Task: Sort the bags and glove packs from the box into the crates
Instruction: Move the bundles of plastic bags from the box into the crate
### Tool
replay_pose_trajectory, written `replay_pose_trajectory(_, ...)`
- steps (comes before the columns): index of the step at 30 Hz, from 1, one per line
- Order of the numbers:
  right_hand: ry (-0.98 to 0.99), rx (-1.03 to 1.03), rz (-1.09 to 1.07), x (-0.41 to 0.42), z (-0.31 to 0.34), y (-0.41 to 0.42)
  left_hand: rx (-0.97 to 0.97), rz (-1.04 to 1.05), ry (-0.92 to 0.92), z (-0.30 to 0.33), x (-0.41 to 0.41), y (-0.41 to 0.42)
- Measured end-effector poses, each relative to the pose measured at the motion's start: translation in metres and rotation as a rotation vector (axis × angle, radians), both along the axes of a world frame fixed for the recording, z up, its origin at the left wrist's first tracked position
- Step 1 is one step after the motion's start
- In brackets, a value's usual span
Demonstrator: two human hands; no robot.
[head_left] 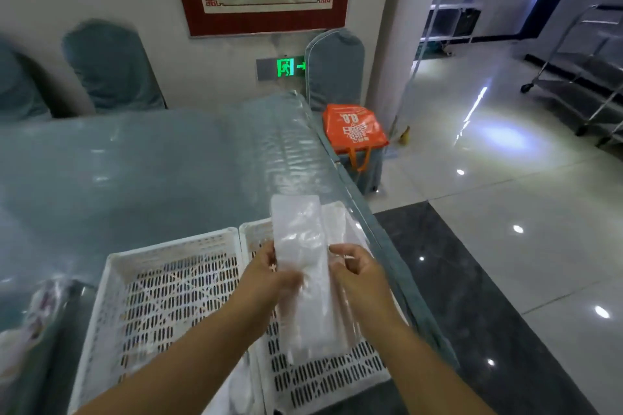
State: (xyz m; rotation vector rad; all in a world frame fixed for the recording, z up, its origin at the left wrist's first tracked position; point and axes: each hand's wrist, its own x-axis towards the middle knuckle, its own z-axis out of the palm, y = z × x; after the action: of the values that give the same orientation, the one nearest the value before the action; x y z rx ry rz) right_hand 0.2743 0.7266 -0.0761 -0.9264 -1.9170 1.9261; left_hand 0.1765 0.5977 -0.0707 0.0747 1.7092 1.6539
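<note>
Both hands grip 1 long clear plastic pack (301, 266) above the right crate (323, 377): left hand (269, 274) closed on its left edge, right hand (357, 271) on its right. Left of the left hand, the other crate (161, 307) looks empty.

Pack (300, 266): clear glossy plastic film, crinkled. Crates (161, 296) beneath it: white perforated plastic, matt. Table (151, 162) under crates: teal cloth beneath a shiny transparent cover.

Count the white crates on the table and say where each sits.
2. The left crate sits under the left forearm. The right crate sits beside it near the table edge, below the clear pack held in both hands. Others may lie out of view.
</note>
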Motion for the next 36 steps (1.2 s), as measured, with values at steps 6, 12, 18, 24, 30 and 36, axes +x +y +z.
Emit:
replay_pose_trajectory(6,-0.078,0.011,0.106,0.004,-0.027,0.001,-0.116,0.055,0.12,-0.028,0.023,-0.003)
replay_pose_trajectory(12,-0.111,0.134,0.217,0.006,-0.051,-0.012,-0.441,0.036,0.525,-0.045,0.041,-0.009)
replay_pose_trajectory(18,-0.228,0.142,0.293,0.003,-0.074,-0.005,-0.586,-0.031,0.523,-0.065,0.039,-0.012)
replay_pose_trajectory(24,-0.398,0.213,0.369,0.002,-0.089,-0.008,-0.759,-0.248,0.845,-0.084,0.048,-0.024)
replay_pose_trajectory(30,-0.374,0.288,0.371,-0.001,-0.091,-0.013,-1.059,-0.525,1.143,-0.093,0.047,-0.029)
replay_pose_trajectory(36,-0.373,0.3,0.445,-0.004,-0.087,-0.009,-0.965,-0.613,1.218,-0.095,0.044,-0.03)
